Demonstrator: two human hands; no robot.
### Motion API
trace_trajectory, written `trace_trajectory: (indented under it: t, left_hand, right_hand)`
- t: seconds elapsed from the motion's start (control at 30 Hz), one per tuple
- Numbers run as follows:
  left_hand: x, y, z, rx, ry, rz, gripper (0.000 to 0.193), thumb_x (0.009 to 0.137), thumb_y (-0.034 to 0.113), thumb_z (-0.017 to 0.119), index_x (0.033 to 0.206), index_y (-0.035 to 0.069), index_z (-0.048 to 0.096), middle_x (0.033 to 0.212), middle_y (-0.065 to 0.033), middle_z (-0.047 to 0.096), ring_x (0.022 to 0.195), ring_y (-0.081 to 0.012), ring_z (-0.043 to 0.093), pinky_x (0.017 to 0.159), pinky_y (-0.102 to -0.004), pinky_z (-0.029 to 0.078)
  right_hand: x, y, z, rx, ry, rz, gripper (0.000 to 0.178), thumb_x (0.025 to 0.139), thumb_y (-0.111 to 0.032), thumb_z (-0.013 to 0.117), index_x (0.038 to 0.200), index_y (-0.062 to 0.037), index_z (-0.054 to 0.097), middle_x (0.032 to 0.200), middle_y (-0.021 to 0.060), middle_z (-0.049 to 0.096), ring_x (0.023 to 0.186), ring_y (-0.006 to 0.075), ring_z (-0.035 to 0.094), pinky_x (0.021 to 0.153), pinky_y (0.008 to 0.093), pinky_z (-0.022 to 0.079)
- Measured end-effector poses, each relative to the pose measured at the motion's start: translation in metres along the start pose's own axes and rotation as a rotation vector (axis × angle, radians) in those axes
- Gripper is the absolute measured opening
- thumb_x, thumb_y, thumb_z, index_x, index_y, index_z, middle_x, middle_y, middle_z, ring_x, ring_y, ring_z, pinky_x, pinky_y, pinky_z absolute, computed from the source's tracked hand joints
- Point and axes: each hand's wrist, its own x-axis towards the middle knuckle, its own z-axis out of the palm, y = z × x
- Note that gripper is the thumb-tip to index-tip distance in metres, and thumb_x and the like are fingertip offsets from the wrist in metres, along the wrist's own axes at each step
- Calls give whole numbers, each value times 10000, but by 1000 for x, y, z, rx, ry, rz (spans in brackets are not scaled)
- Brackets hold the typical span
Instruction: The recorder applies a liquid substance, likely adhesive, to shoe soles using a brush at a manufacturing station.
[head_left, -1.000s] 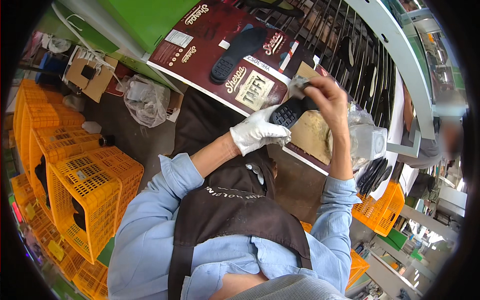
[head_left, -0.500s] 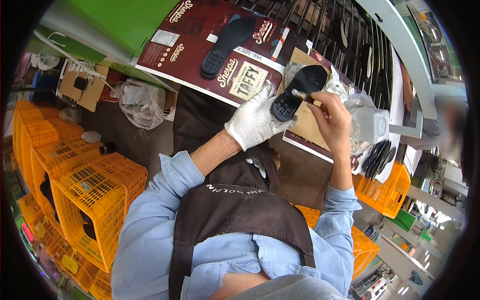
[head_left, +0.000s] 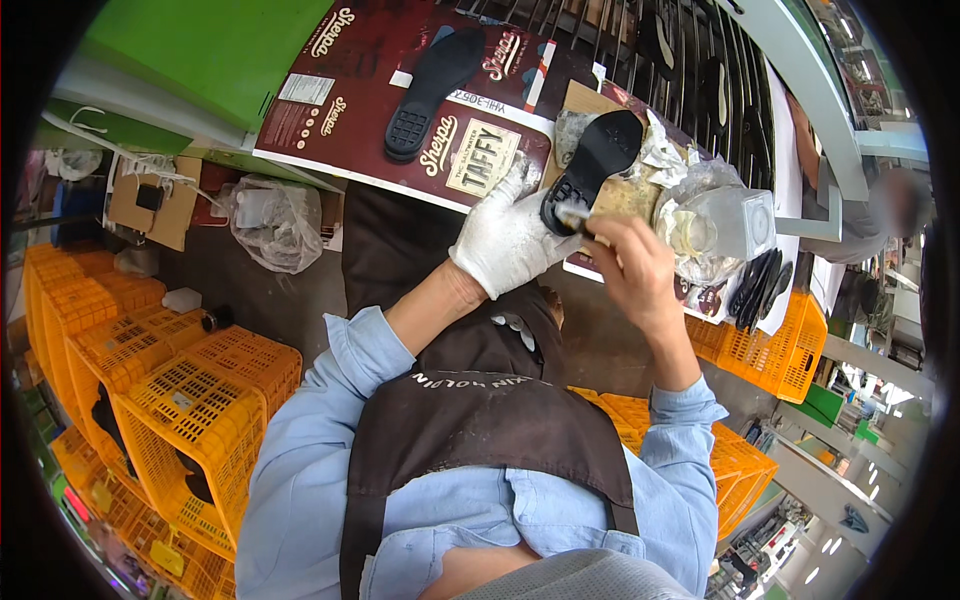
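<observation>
In a white, stained glove, my left hand [head_left: 503, 240] is closed on the heel end of a black shoe sole [head_left: 604, 150]. The sole is tilted, its toe pointing up and to the right, and its heel has a grid of recesses. My bare right hand [head_left: 638, 268] pinches a small brush [head_left: 573, 215], whose pale tip is at the heel grid; most of its handle is hidden by my fingers. A second black sole [head_left: 440, 75] lies on the dark red printed cardboard [head_left: 375, 150] beyond my left hand.
Right of the held sole are a translucent plastic container [head_left: 735, 230], crumpled wrapping [head_left: 662, 155] and several dark soles [head_left: 762, 290]. A barred rack [head_left: 590, 25] stretches across the back. Orange crates [head_left: 195, 400] stand at the left, near a clear plastic bag [head_left: 275, 220].
The brush in my right hand has moved from the sole's middle down to its heel. My left hand keeps its hold on the sole; the view has shifted slightly.
</observation>
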Motion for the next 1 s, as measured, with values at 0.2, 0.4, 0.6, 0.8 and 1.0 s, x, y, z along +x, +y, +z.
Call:
trace_trajectory:
  t: [0.2,0.4,0.6,0.8,1.0]
  left_hand:
    - [5,2,-29,-16,-221,-46,692,985,547,250,1304,-37,440,1178,-180,557,1083,-298,529,998,-412,403]
    - [8,7,-32,-10,-161,-131,828,926,658,236,1398,-13,347,1338,-182,475,1209,-284,462,1056,-394,326]
    - [6,-6,4,16,87,-92,841,911,685,232,1383,5,379,1260,-158,522,1161,-273,482,1001,-431,371]
    - [8,3,-17,46,92,-121,904,872,744,239,1339,-12,408,1172,-144,561,1052,-277,527,995,-426,376]
    - [12,1,-27,-44,137,-118,902,866,756,236,1202,-41,493,968,-113,600,883,-229,544,866,-374,420]
  right_hand:
    - [-2,-12,-1,90,84,7,290,696,15,747,952,-21,614,857,105,642,718,250,647,600,330,521]
    - [-6,-28,-1,123,-52,29,261,718,6,741,950,-28,625,889,111,651,762,252,663,622,327,535]
    - [-2,-2,12,-121,180,50,289,721,18,721,987,-43,624,903,112,656,731,236,658,597,319,530]
    - [-4,-31,12,36,84,-95,273,707,7,733,959,-26,635,883,93,660,728,226,663,595,314,543]
    - [-6,-11,21,-40,127,-22,266,706,11,735,950,-34,640,887,87,662,706,229,658,576,317,532]
